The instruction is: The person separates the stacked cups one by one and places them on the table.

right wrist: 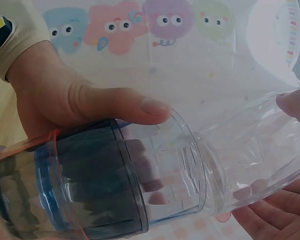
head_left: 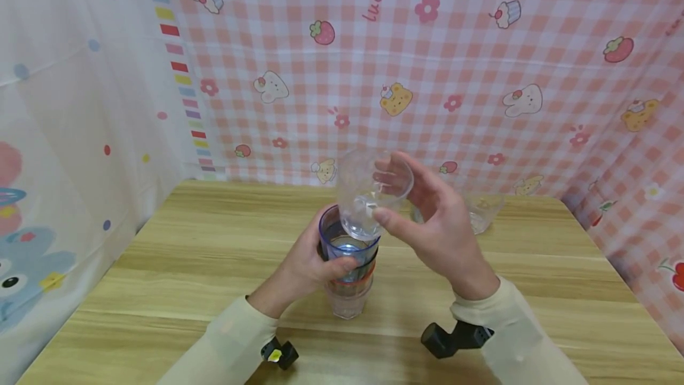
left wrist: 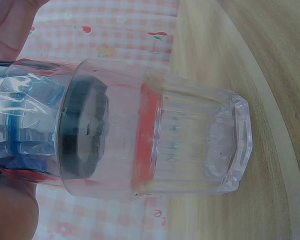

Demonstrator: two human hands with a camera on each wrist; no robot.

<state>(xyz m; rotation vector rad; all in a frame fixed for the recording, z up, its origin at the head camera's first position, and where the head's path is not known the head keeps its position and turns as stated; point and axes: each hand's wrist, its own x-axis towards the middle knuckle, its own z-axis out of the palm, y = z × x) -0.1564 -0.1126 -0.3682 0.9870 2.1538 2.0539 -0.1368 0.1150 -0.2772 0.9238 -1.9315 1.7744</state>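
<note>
My left hand (head_left: pixel 312 263) grips a stack of nested plastic cups (head_left: pixel 350 299), thumb across the front. On top of the stack is a blue-rimmed cup (head_left: pixel 335 247); below it come a dark cup, one with a red-orange rim and a clear faceted cup at the bottom. The left wrist view shows the faceted base (left wrist: pixel 222 142) close over the table. My right hand (head_left: pixel 440 230) holds a clear cup (head_left: pixel 355 186) by its side, tilted, mouth upward. Its base overlaps the mouth of the blue-rimmed cup, and in the right wrist view the clear cup (right wrist: pixel 255 165) meets the stack's open end.
Another clear cup (head_left: pixel 483 212) stands on the wooden table (head_left: pixel 214 236) behind my right hand, partly hidden by it. A pink checked cloth (head_left: pixel 454 64) hangs along the table's back edge, and a white patterned cloth (head_left: pixel 64 117) hangs on the left.
</note>
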